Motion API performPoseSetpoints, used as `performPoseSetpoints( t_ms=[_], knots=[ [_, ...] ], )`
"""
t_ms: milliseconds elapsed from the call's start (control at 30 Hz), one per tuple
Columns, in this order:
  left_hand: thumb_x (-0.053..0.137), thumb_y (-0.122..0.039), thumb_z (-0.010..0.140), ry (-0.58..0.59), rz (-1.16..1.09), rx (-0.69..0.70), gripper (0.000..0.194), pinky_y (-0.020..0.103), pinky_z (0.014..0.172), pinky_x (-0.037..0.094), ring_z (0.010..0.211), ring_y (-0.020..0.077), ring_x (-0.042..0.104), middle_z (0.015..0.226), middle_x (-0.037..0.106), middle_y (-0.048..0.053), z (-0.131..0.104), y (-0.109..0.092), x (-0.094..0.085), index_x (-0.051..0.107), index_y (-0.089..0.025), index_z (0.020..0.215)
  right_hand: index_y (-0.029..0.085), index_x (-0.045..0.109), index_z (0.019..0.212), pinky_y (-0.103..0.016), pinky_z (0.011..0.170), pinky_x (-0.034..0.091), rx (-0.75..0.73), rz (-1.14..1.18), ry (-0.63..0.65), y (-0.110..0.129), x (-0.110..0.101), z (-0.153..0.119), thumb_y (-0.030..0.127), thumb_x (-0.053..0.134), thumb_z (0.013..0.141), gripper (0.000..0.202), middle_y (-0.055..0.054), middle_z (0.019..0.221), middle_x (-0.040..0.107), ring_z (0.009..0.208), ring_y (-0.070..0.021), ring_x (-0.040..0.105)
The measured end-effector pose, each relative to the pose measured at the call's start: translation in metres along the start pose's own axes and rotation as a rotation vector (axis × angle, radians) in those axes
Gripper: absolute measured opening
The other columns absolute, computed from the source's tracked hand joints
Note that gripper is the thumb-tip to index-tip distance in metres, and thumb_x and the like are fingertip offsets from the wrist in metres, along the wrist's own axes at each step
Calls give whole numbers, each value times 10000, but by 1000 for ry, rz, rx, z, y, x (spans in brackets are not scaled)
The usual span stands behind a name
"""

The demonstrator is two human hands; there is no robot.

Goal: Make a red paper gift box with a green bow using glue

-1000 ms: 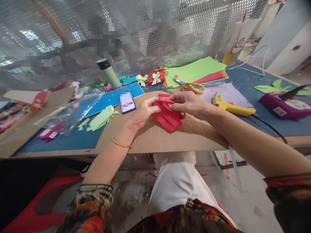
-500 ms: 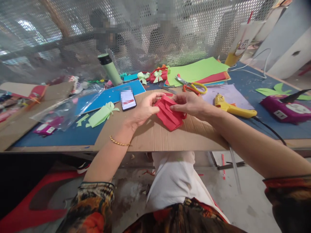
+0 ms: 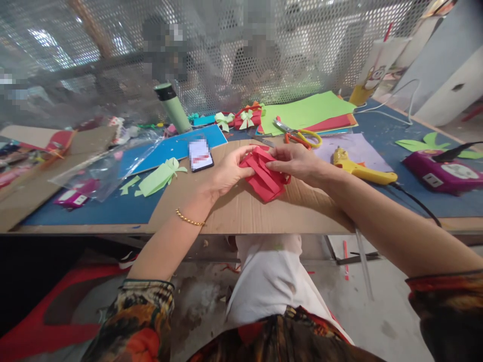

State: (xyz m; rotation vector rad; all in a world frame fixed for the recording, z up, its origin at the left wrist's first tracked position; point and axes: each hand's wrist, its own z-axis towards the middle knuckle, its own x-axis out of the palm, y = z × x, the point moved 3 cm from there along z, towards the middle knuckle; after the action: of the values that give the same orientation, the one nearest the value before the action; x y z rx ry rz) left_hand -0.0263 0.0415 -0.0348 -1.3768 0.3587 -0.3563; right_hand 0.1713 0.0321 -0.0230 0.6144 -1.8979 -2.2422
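Red folded paper (image 3: 266,182) has tilted slightly, it seems, gripped in both hands (image 3: 231,172) (image 3: 296,162).

Glue gun (image 3: 368,172), scissors (image 3: 295,132) and coloured paper (image 3: 309,110) on the table (image 3: 124,213) suggest a craft workshop.

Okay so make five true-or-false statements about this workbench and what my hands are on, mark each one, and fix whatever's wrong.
1. The left hand and the right hand both hold the folded red paper piece. True.

2. The gold beaded bracelet is on the right arm. False: it is on the left arm.

3. The pale green cylindrical bottle has a dark cap. True.

4. The rectangular dark-edged smartphone lies screen down. False: its bright screen faces up.

5. The yellow plastic glue gun is in the left hand. False: it lies in neither hand, near the right forearm.
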Motion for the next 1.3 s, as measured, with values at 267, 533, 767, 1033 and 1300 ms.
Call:
performPoseSetpoints(
  t_ms=[267, 533, 767, 1033, 1300],
  knots=[
    [989, -257, 749, 31, -32, 13, 643, 425, 1104, 598, 1345, 325, 692, 1432, 758, 145, 1, 4, -4, 750, -169, 1340, 171, 704, 868, -216, 530, 439, 44, 67, 43, -1, -1, 0, 247, 904, 844, 215, 36, 665, 626, 591, -93, 554],
    [993, -323, 806, 40, -66, -5, 620, 417, 1085, 596, 1319, 315, 701, 1412, 759, 151, 0, 6, -1, 734, -175, 1350, 177, 708, 866, -226, 566, 433, 62, -38, -20, 1, 2, 0, 129, 803, 809, 121, 6, 770, 681, 662, -108, 583],
    [952, -209, 813, 7, -46, -25, 444, 368, 1019, 594, 1149, 235, 733, 1244, 798, 105, 0, 9, 4, 760, -171, 1212, 186, 712, 868, -272, 647, 426, -61, -461, -120, 9, 5, -2, 240, 804, 837, 111, -4, 776, 672, 699, -133, 546],
    [885, -125, 821, -84, -17, -10, 346, 330, 910, 596, 1022, 201, 746, 1154, 807, 88, 2, 7, 8, 749, -153, 1138, 178, 698, 862, -283, 633, 373, -128, -515, -70, 16, 6, -3, 286, 674, 957, 146, 17, 696, 599, 644, -121, 500],
    [816, -28, 823, -106, -20, -46, 376, 299, 875, 609, 1026, 189, 767, 1183, 810, 87, 0, 4, 9, 731, -149, 1169, 190, 618, 746, -292, 582, 325, -121, -465, -48, 20, 4, -6, 187, 563, 1003, 263, 27, 610, 504, 590, -110, 444]
  ],
)
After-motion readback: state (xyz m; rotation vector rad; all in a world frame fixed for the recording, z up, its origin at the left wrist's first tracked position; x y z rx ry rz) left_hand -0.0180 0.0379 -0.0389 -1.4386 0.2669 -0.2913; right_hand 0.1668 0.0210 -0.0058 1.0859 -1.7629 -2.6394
